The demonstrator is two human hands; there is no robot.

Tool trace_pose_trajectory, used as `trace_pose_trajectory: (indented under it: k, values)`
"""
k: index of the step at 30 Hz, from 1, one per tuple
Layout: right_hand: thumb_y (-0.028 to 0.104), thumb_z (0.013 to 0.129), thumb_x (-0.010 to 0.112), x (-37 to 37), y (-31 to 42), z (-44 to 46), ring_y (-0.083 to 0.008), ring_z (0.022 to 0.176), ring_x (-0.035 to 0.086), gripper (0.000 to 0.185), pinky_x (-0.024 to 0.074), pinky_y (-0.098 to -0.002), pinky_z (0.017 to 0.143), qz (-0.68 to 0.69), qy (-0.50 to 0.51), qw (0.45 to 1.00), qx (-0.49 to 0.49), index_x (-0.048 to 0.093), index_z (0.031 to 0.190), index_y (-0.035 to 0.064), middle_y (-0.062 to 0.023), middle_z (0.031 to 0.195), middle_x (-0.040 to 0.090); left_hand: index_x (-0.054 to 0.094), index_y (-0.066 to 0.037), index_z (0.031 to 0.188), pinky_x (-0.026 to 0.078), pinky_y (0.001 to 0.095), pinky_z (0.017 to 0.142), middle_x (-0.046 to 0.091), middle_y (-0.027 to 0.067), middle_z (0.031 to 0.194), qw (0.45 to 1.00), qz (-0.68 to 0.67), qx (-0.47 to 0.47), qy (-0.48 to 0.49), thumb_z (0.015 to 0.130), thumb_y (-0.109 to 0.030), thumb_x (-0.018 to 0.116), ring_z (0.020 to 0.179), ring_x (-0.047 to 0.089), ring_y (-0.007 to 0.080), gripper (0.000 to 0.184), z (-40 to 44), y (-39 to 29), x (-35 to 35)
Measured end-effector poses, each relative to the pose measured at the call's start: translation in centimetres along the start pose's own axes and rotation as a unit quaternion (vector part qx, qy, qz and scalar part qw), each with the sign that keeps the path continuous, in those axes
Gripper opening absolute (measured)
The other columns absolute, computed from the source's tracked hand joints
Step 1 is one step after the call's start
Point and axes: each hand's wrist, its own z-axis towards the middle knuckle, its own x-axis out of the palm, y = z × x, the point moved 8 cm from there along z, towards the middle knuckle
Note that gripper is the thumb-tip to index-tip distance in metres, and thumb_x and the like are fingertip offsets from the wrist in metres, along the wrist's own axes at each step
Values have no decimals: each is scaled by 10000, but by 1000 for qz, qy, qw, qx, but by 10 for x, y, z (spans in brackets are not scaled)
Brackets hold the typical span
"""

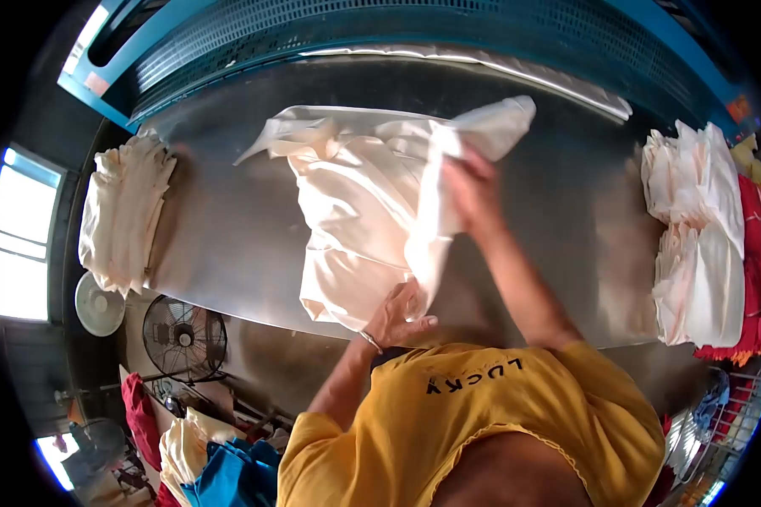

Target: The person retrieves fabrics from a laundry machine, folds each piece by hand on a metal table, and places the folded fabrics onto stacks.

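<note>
A cream, satiny cloth (359,198) lies rumpled on the metal tabletop in front of me, with one pale end stretching toward the far right. Its right side rises in a bright fold between my hands. At the near end of this fold, my left hand (391,314) is closed on the cloth's edge, the thumb pointing right. My right hand (473,188) is farther out, against the right side of the fold. Motion smears its fingers, so whether they grip the cloth does not show.
Stacks of folded cream cloth stand at the left end (125,211) and right end (693,237) of the metal table (558,211). Red fabric (754,270) sits beyond the right stack. A blue perforated machine frame (397,29) spans the back. A fan (184,334) stands below left.
</note>
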Motion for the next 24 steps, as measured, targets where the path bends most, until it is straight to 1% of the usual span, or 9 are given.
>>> trace_pose_trajectory:
  k: [2, 3, 6, 10, 12, 14, 16, 18, 24]
  values:
    - [85, 829, 509, 98, -36, 11, -73, 646, 497, 269, 431, -235, 577, 69, 175, 982, 17, 523, 1095, 46, -2, 818, 562, 412, 32, 1156, 384, 411, 862, 492, 235, 1064, 975, 85, 63, -198, 675, -453, 684, 1019, 468, 371, 736, -12, -18, -11]
    - [121, 837, 526, 142, -38, 4, -107, 764, 530, 318, 437, -253, 678, -25, 270, 962, -32, 496, 1139, 26, -36, 909, 573, 378, 35, 1174, 391, 384, 845, 499, 217, 1028, 971, 107, -65, -205, 702, -428, 674, 973, 484, 329, 724, -13, 3, -10]
    - [233, 834, 581, 208, -75, -14, -181, 1010, 532, 450, 398, -282, 867, -172, 489, 854, -41, 454, 1192, -7, -121, 1089, 556, 359, 42, 1188, 387, 346, 829, 498, 183, 1036, 876, -160, -181, -417, 759, -335, 636, 936, 480, 279, 636, -40, 93, -43]
    - [251, 720, 678, 127, -90, 82, -284, 948, 556, 386, 440, -332, 813, -348, 143, 851, -367, 564, 1009, 23, -150, 1010, 577, 323, 54, 1210, 406, 278, 796, 495, 149, 1030, 793, -186, -115, -568, 790, -154, 607, 956, 480, 204, 548, -103, 106, -104]
    - [416, 686, 676, 53, -112, 152, -312, 919, 566, 572, 463, -353, 773, -500, -33, 838, -215, 513, 1072, 27, -183, 1004, 575, 312, 48, 1235, 415, 280, 789, 499, 133, 1044, 725, -66, -95, -679, 796, -150, 604, 934, 497, 189, 563, -136, 109, -143]
    - [492, 695, 642, 41, -136, 161, -251, 942, 569, 646, 453, -334, 793, -389, -18, 921, 8, 495, 1095, 7, -165, 1008, 579, 439, 66, 1155, 430, 270, 759, 552, 91, 966, 726, -340, -156, -577, 800, -145, 601, 855, 516, 153, 443, -110, 134, -167]
    - [425, 711, 648, 93, -176, 171, -204, 963, 537, 614, 416, -300, 835, -444, 151, 883, -17, 505, 1154, 24, -104, 1079, 569, 523, 67, 1081, 437, 265, 748, 576, 76, 912, 707, -420, -261, -505, 802, -148, 597, 825, 520, 138, 360, -76, 176, -172]
    - [381, 707, 658, 141, -217, 163, -164, 897, 529, 531, 424, -288, 785, -388, 225, 876, 175, 557, 1092, 29, -76, 1051, 574, 608, 48, 951, 433, 252, 737, 589, 63, 866, 755, -394, -152, -502, 805, -170, 585, 813, 518, 128, 264, -46, 231, -198]
    - [191, 666, 678, 336, -194, 169, -118, 688, 566, 254, 454, -259, 621, -74, 191, 976, 69, 644, 843, 13, -41, 761, 619, 580, 20, 1010, 425, 253, 681, 560, 41, 823, 773, -221, -49, -593, 853, -186, 504, 749, 487, 118, 269, -162, 238, -392]
